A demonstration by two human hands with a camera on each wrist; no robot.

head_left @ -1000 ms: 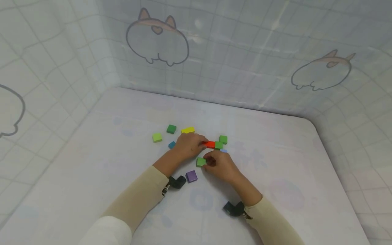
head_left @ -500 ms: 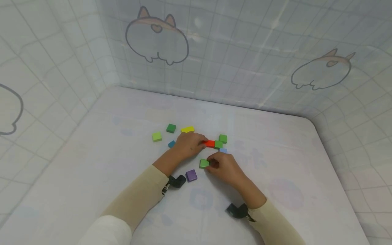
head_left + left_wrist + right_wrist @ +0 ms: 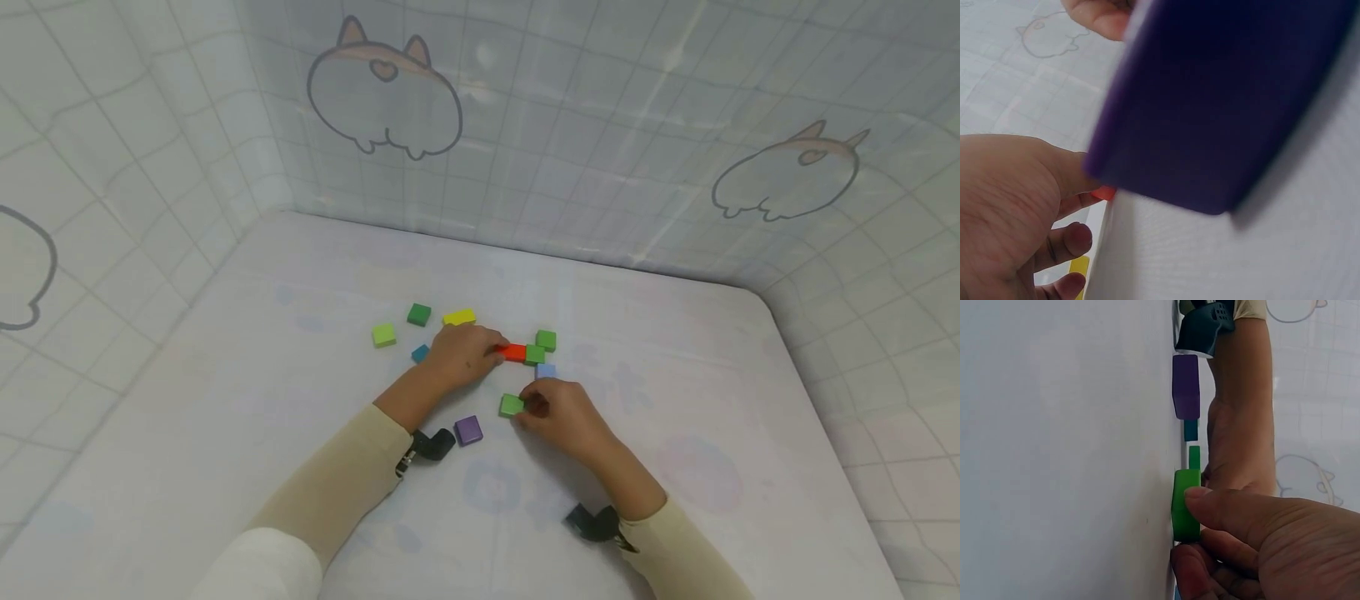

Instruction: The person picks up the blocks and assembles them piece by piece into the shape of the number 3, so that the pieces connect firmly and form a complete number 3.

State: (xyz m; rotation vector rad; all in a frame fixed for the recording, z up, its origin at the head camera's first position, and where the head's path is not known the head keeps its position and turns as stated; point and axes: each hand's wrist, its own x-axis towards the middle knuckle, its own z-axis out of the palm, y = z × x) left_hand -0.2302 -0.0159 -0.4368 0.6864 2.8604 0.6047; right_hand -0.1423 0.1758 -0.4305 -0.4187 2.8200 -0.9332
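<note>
My left hand (image 3: pixel 463 357) pinches the left end of a red block (image 3: pixel 513 352) between thumb and finger. The red block's right end meets a small green block (image 3: pixel 535 355), and another green block (image 3: pixel 546 340) lies just behind that one. My right hand (image 3: pixel 564 417) grips a light green block (image 3: pixel 512 406) low over the table; in the right wrist view the thumb presses the face of this light green block (image 3: pixel 1184 509). Right behind the right hand is a pale blue block (image 3: pixel 546 371), partly covered by it. The left wrist view shows only a bit of the red block (image 3: pixel 1105 192).
A purple block (image 3: pixel 468 430) lies near the left wrist camera and fills much of the left wrist view. Left of and behind the left hand are a yellow block (image 3: pixel 459 317), a dark green block (image 3: pixel 419 314), a lime block (image 3: pixel 384 335) and a teal block (image 3: pixel 421 354).
The right hand has slid the light green block right and slightly towards me, away from the left hand. More of the pale blue block shows. The left hand stays on the red block.
</note>
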